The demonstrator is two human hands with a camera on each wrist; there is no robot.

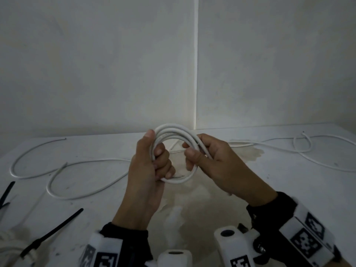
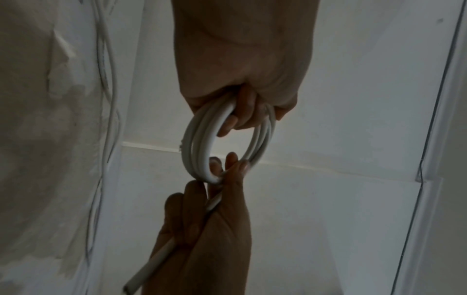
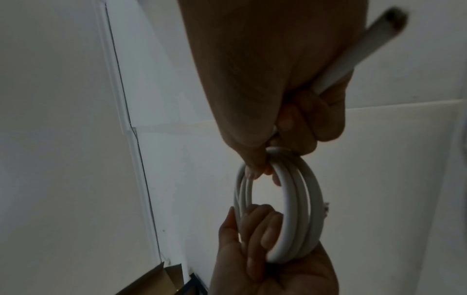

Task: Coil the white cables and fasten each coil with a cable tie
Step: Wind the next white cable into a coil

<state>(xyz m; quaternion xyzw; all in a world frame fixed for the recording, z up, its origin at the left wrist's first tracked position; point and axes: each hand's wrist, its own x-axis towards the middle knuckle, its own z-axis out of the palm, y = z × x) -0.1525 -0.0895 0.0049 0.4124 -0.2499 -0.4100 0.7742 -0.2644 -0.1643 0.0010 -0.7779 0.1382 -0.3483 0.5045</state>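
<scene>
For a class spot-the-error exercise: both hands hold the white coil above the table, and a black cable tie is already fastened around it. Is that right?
One thing is wrong: no tie is on the coil yet. The head view shows the black cable ties lying loose on the table, to the person's left. The rest stands: the left hand and right hand both hold the coil above the table.

Head above, wrists close, facing.

A coil (image 1: 174,132) of smooth, matt white plastic-sheathed cable. Black cable ties (image 1: 52,235) look like slightly glossy plastic. The white table (image 1: 269,189) is matt, its surface stained brown and possibly peeling. Black wrist cuffs (image 1: 127,236) appear to be cloth.
</scene>
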